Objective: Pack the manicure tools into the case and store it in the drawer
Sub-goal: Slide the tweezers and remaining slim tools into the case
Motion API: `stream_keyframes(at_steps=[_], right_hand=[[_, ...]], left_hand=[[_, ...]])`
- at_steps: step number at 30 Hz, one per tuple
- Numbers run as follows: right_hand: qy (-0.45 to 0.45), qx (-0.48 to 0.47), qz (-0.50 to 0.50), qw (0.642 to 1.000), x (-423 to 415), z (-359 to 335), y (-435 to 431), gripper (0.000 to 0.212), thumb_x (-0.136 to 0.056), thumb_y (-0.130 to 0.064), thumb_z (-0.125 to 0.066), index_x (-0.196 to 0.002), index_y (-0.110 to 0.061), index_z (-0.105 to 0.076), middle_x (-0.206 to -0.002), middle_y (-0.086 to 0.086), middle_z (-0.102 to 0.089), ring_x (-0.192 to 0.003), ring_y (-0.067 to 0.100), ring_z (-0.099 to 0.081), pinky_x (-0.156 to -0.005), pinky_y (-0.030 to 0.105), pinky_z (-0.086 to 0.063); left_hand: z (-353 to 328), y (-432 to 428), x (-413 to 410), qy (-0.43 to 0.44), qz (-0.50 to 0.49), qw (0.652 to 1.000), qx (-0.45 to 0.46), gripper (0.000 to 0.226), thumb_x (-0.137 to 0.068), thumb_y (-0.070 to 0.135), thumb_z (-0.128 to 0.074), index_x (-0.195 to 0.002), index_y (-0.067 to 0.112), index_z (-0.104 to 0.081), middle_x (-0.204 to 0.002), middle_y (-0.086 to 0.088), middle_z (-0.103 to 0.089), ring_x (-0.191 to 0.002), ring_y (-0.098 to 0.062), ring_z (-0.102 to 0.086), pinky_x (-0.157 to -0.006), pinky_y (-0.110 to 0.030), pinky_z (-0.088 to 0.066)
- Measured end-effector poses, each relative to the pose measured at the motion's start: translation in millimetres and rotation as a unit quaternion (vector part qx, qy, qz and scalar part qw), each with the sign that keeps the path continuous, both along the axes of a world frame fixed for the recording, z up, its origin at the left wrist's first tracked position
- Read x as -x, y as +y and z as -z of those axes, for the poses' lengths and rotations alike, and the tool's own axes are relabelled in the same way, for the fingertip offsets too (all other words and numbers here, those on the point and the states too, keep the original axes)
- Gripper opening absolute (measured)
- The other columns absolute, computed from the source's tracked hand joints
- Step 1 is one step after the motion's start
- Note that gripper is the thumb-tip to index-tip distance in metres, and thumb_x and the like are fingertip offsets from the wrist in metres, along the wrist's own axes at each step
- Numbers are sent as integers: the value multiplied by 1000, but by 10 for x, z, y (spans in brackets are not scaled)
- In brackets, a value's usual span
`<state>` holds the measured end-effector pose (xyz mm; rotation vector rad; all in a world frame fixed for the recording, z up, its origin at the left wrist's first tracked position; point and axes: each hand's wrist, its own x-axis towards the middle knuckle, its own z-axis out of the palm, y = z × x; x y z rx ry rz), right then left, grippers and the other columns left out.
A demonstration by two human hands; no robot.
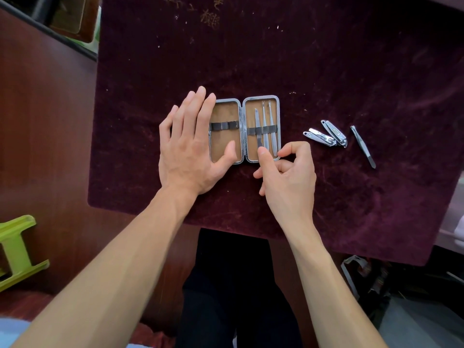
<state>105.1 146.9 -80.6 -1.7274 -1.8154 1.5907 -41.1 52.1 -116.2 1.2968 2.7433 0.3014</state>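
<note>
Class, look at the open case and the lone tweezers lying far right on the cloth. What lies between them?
In the head view, two nail clippers lie between the case and the tweezers, with bare maroon cloth around them.

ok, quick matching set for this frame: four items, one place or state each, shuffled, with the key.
Items:
1. left hand
2. right hand
3. nail clippers
4. left half of case

States:
A. loose on the cloth, right of the case
B. strap holds no tools
C. flat on the case's left side
D. fingertips at the tools' lower ends

Pairs: 1-C, 2-D, 3-A, 4-B
</note>
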Motion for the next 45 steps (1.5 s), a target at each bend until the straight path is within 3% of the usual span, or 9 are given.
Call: stream_keyframes(at_steps=[18,22,25,29,32,34,37,41,45], right_hand=[[-24,-7,0,1000,32,-11,2,28,-100,-46,-69,-95,-33,-45,-69,-13,-76,-47,4,-65,-66,32,-57],[-17,1,-4,1000,-24,-87,8,28,-98,-50,-70,-96,-32,-48,-72,-9,-77,-50,4,-68,-61,26,-54],[-20,-78,40,996,-287,-137,157,21,-96,-45,-73,-97,-29,-59,-73,-6,-73,-58,6,-68,-60,22,-54],[-97,-228,85,965,-748,-116,530,20,-99,-33,-70,-117,-22,-71,-102,-9,-65,-77,4,-61,-78,18,-52],[-160,-235,67,956,-915,-16,722,34,-102,-30,-68,-135,-21,-69,-117,-4,-51,-99,17,-61,-87,5,-40],[-173,-231,55,956,-942,33,776,34,-102,-30,-69,-135,-22,-71,-117,-5,-47,-108,24,-61,-92,7,-39],[-158,-247,60,954,-947,50,793,25,-99,-29,-72,-122,-20,-78,-115,-5,-49,-108,24,-62,-97,19,-47],[-160,-236,64,956,-926,15,790,16,-99,-27,-72,-111,-21,-80,-115,-6,-52,-99,16,-59,-84,-2,-36],[-175,-244,49,953,-929,-112,772,14,-99,-25,-71,-110,-20,-79,-112,-6,-57,-91,12,-60,-77,-5,-33]], left_hand=[[-28,6,-5,-6,-2,1000,9,81,-92,57,-50,-158,12,-35,-167,-6,-33,-156,-23,-30,-126,-46,-25],[-6,-17,5,-1,4,1000,10,82,-93,58,-49,-159,13,-33,-167,-6,-32,-156,-24,-29,-126,-47,-25],[21,-27,27,2,6,1000,6,82,-93,58,-48,-159,13,-31,-167,-7,-31,-156,-24,-29,-125,-46,-25],[1,-3,-10,-10,-2,1000,8,82,-92,58,-49,-159,13,-31,-167,-7,-31,-155,-25,-30,-124,-46,-25],[-17,1,-2,-13,0,1000,13,82,-93,58,-47,-159,13,-31,-167,-7,-31,-156,-25,-29,-125,-46,-23],[-15,-2,4,-12,1,1000,12,82,-92,58,-47,-159,13,-30,-167,-7,-31,-156,-26,-29,-125,-47,-24],[-3,-3,2,-12,1,1000,11,82,-92,58,-48,-159,13,-30,-167,-6,-30,-156,-25,-29,-125,-47,-23],[5,-5,3,-12,0,1000,6,82,-92,57,-49,-159,15,-30,-168,-5,-30,-156,-24,-28,-126,-46,-23],[21,-12,-1,-9,-1,1000,2,82,-92,58,-50,-159,15,-30,-168,-5,-30,-156,-24,-29,-126,-46,-23]])
